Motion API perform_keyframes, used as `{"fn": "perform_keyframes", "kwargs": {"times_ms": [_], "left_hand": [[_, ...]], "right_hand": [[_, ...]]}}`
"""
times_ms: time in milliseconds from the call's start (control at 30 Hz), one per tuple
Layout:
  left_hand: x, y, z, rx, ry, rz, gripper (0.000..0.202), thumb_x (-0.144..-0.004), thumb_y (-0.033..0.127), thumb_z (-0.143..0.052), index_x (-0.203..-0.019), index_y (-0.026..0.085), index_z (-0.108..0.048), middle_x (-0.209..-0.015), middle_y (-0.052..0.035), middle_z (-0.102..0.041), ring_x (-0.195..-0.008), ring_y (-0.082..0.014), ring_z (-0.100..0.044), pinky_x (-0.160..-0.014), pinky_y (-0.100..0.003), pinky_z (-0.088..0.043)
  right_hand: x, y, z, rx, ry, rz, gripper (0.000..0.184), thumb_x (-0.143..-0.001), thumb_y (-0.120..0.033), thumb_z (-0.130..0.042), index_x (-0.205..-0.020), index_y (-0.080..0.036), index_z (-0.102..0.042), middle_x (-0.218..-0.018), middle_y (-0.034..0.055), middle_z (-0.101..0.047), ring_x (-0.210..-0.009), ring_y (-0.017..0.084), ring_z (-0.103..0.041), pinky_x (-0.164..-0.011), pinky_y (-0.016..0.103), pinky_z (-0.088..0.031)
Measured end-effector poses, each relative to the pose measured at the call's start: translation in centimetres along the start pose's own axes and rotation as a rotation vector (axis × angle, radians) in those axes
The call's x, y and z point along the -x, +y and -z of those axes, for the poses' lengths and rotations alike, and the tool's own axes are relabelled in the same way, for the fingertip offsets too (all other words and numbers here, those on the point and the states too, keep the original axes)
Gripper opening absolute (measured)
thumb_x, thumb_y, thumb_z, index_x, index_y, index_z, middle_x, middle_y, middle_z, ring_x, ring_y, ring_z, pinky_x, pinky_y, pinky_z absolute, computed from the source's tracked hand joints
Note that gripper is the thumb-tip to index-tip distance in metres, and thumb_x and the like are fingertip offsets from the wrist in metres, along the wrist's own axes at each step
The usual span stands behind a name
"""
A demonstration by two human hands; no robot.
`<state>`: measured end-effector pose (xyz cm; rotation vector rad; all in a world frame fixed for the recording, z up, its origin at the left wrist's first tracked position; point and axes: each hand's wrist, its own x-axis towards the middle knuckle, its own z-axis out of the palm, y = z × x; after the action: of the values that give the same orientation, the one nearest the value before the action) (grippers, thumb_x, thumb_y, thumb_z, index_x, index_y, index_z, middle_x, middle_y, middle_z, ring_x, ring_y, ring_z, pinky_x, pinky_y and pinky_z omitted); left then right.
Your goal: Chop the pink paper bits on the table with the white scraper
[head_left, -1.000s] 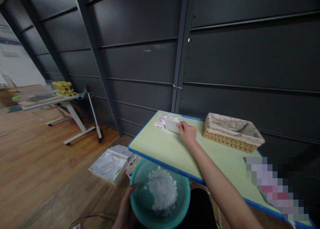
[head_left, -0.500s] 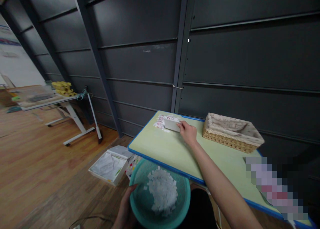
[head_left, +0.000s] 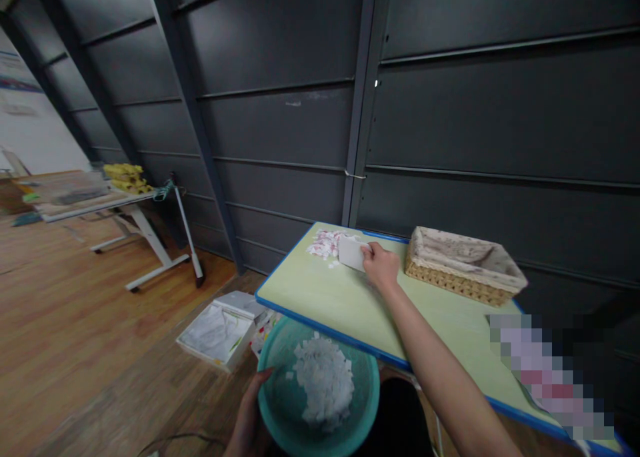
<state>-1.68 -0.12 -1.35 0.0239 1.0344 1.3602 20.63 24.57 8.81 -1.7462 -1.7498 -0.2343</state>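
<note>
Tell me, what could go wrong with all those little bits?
The left hand grips just one side of the teal bowl, so if it tipped, the white bits inside might spill.

The pile of white and reddish bits sits near the edge of the table. If the white card in the right hand pushed the wrong way, some could fall off.

We tag: teal basin (head_left: pixel 280 410), white pieces (head_left: pixel 326 384); pale green desk (head_left: pixel 300 287), blue edge (head_left: pixel 325 332); white card (head_left: pixel 351 254); pink-and-white scraps (head_left: pixel 324 242); tan basket (head_left: pixel 453 285), patterned lining (head_left: pixel 460 252); dark grey wall (head_left: pixel 280 134).
</note>
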Motion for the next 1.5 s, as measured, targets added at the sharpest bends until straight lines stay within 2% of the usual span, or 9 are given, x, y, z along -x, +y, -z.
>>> {"fn": "perform_keyframes", "kwargs": {"times_ms": [267,467,767,900,1067,1167,1233,1400,1500], "left_hand": [[0.1,0.2,-0.4,0.053,0.006,0.018,0.061,-0.074,0.025,-0.068,-0.131,0.009,-0.05,-0.093,-0.012,-0.078,-0.092,-0.0322,-0.071,-0.09,-0.049,-0.051],[0.1,0.2,-0.3,0.057,-0.003,0.02,0.051,-0.073,0.025,-0.069,-0.121,0.009,-0.059,-0.091,-0.0126,-0.079,-0.092,-0.0325,-0.071,-0.089,-0.048,-0.051],[0.2,0.6,-0.7,0.057,0.039,-0.001,0.038,-0.073,0.021,-0.068,-0.108,0.009,-0.064,-0.083,-0.0103,-0.079,-0.088,-0.0312,-0.072,-0.086,-0.047,-0.053],[0.7,0.9,-1.3,0.006,0.068,-0.044,0.029,-0.074,0.02,-0.066,-0.101,0.009,-0.067,-0.074,-0.0092,-0.078,-0.085,-0.0305,-0.072,-0.085,-0.047,-0.054],[1.1,1.0,-1.8,0.008,0.081,-0.066,0.017,-0.075,0.02,-0.064,-0.089,0.012,-0.068,-0.068,-0.0077,-0.077,-0.081,-0.0303,-0.073,-0.083,-0.047,-0.055],[1.4,1.1,-2.0,0.014,0.071,-0.069,0.021,-0.074,0.019,-0.065,-0.094,0.011,-0.068,-0.075,-0.009,-0.079,-0.084,-0.0303,-0.072,-0.085,-0.047,-0.054],[1.5,1.2,-2.1,0.039,0.071,-0.057,0.026,-0.074,0.019,-0.064,-0.099,0.011,-0.067,-0.081,-0.0105,-0.079,-0.087,-0.0304,-0.072,-0.086,-0.047,-0.054],[1.6,1.2,-2.2,0.085,0.04,-0.03,0.02,-0.073,0.019,-0.066,-0.092,0.012,-0.069,-0.079,-0.0094,-0.079,-0.092,-0.0309,-0.071,-0.09,-0.047,-0.052],[1.6,1.1,-2.2,0.097,0.031,-0.031,0.005,-0.072,0.018,-0.066,-0.074,0.014,-0.068,-0.068,-0.0078,-0.078,-0.093,-0.0317,-0.07,-0.09,-0.046,-0.052]], "right_hand": [[0.2,-0.4,-0.5,-0.049,-0.032,0.039,0.03,-0.091,-0.035,-0.046,-0.102,-0.019,-0.069,-0.08,0.008,-0.072,-0.068,0.018,-0.059,-0.059,0.027,-0.026],[0.1,-0.5,-0.5,-0.117,-0.026,0.022,0.031,-0.089,-0.035,-0.047,-0.102,-0.018,-0.07,-0.081,0.0086,-0.072,-0.07,0.02,-0.061,-0.06,0.028,-0.029],[-0.7,0.2,-0.7,-0.406,-0.095,0.043,0.026,-0.077,-0.037,-0.053,-0.076,-0.017,-0.07,-0.068,0.0052,-0.066,-0.064,0.019,-0.056,-0.058,0.027,-0.03],[-1.1,0.9,-1.5,-0.642,-0.235,0.025,0.022,-0.068,-0.036,-0.059,-0.063,-0.015,-0.064,-0.056,0.0008,-0.056,-0.056,0.015,-0.049,-0.053,0.025,-0.027],[-0.4,0.5,-1.7,-0.909,-0.579,-0.013,0.026,-0.059,-0.037,-0.065,-0.051,-0.017,-0.052,-0.046,-0.0048,-0.041,-0.046,0.009,-0.035,-0.047,0.024,-0.019],[0.2,-0.3,-1.0,-1.009,-0.794,0.022,0.029,-0.055,-0.037,-0.071,-0.051,-0.016,-0.052,-0.044,-0.0068,-0.037,-0.044,0.007,-0.031,-0.046,0.023,-0.016],[0.4,-0.6,-0.6,-1.062,-0.855,0.026,0.03,-0.053,-0.038,-0.075,-0.053,-0.015,-0.055,-0.044,-0.0069,-0.039,-0.044,0.007,-0.032,-0.045,0.023,-0.017],[0.2,-0.5,-0.6,-1.226,-0.805,-0.161,0.033,-0.05,-0.039,-0.077,-0.063,-0.013,-0.062,-0.054,-0.0002,-0.057,-0.047,0.011,-0.047,-0.046,0.023,-0.03],[-0.3,-0.1,-1.2,-1.218,-0.59,-0.232,0.039,-0.054,-0.046,-0.075,-0.07,-0.013,-0.062,-0.057,0.0014,-0.06,-0.049,0.014,-0.05,-0.046,0.024,-0.033]]}}
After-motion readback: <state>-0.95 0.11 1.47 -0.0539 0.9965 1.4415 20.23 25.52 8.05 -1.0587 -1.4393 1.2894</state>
